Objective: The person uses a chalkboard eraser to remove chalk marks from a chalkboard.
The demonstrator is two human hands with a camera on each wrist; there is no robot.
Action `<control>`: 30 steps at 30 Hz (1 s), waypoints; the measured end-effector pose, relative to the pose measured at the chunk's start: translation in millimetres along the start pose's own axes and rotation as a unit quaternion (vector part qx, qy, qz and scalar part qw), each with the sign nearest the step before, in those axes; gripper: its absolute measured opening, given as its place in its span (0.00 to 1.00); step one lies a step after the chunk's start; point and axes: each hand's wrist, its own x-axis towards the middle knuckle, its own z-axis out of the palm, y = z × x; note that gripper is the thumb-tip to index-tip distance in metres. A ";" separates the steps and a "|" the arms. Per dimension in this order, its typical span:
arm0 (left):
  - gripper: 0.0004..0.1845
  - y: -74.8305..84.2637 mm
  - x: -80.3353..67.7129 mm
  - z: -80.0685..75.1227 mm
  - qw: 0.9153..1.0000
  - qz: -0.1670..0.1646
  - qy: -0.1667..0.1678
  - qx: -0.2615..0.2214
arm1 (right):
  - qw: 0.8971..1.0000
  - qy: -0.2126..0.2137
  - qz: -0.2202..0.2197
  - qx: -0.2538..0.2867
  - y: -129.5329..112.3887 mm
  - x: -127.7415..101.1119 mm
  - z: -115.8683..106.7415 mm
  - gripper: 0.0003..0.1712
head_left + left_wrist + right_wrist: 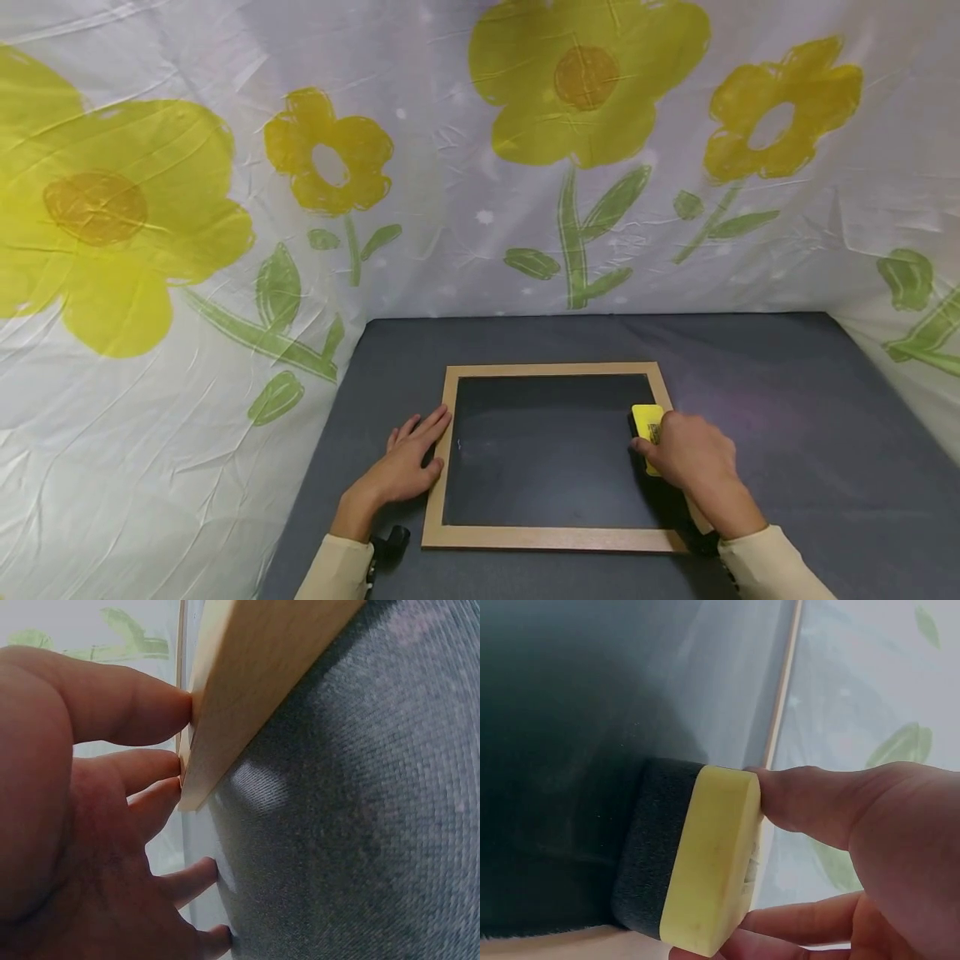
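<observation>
Here, low in the frame, the right hand [686, 454] grips a yellow eraser [647, 423] on the chalkboard [551, 454]; the left hand [408, 462] lies flat, fingers straight, against its wooden frame [435, 492].

The left hand [408, 462] is lying flat, palm down, with its fingers [142, 712] stretched forward and slightly spread. The right hand [686, 454] is curling, thumb [810, 802] on one side and fingers on the other, pinching. Both forearms are reaching forward in cream sleeves [772, 567].
</observation>
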 end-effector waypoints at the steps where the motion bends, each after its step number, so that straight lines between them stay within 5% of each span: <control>1: 0.39 -0.6 0.3 0.6 1.000 0.001 0.002 0.001 | 1.000 0.003 -0.001 -0.002 -0.1 0.1 0.9 0.30; 13: 0.39 4.4 2.5 0.5 0.998 -0.041 -0.025 0.042 | 0.998 0.048 -0.034 -0.019 -9.7 -0.7 9.9 0.28; 30: 0.39 2.5 3.6 2.0 0.998 -0.043 -0.024 0.041 | 0.990 0.111 -0.084 -0.035 -55.7 -3.7 27.6 0.28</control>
